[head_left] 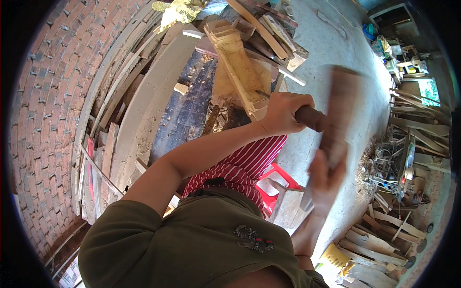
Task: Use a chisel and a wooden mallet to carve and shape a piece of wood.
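Mallet point(342, 98) blurred beside the dark-handled chisel point(311, 119), you seem to be at the striking step: your right hand point(328, 175) grasps the mallet, your left hand point(286, 114) is wrapped around the chisel, whose tip lies near the yellowish timber point(235, 53), contact unclear. Your next blow probably calls for a steady chisel and a square hit.

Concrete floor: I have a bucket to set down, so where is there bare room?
The widest bare patch of concrete floor lies ahead, between the stacked boards on the left and the cluttered planks on the right; the blurred mallet overlaps its near part in view. It is crowded around the left hand, with boards and chips.
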Action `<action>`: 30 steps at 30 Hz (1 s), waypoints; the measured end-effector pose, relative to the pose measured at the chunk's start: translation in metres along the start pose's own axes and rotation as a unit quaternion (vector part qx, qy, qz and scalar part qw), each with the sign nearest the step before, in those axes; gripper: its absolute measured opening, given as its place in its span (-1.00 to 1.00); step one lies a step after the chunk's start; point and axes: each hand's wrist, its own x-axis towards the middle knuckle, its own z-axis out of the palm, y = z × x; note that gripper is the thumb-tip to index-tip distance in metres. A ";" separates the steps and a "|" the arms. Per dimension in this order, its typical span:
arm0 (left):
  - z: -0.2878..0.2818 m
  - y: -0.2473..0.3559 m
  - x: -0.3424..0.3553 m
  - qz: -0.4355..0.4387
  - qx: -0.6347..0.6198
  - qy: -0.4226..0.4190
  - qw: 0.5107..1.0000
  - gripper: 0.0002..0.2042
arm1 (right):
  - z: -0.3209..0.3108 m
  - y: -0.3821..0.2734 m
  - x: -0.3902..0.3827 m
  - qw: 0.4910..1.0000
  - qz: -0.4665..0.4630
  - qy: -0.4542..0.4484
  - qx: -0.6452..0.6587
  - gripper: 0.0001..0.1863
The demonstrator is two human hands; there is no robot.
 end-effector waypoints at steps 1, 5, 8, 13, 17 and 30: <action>-0.001 0.001 0.002 -0.007 0.002 0.018 1.000 -0.76 | 0.002 0.003 0.002 0.994 0.016 -0.050 -0.096 -0.58; 0.003 0.004 0.004 -0.029 0.008 0.015 0.999 -0.77 | -0.004 0.016 0.005 0.994 0.042 -0.063 0.080 -0.57; 0.010 0.008 0.007 -0.047 -0.025 0.028 0.998 -0.76 | -0.001 0.022 0.008 0.990 0.042 -0.045 0.129 -0.53; 0.014 0.002 0.029 -0.058 -0.017 0.069 0.996 -0.77 | -0.002 0.027 0.016 0.983 0.068 -0.029 0.170 -0.47; 0.011 0.010 0.049 -0.066 -0.029 0.213 0.974 -0.77 | -0.011 0.038 0.013 0.982 0.059 -0.007 0.180 -0.48; -0.002 0.005 0.042 -0.079 -0.033 0.023 0.996 -0.71 | -0.018 0.029 0.027 0.983 0.048 0.014 0.174 -0.39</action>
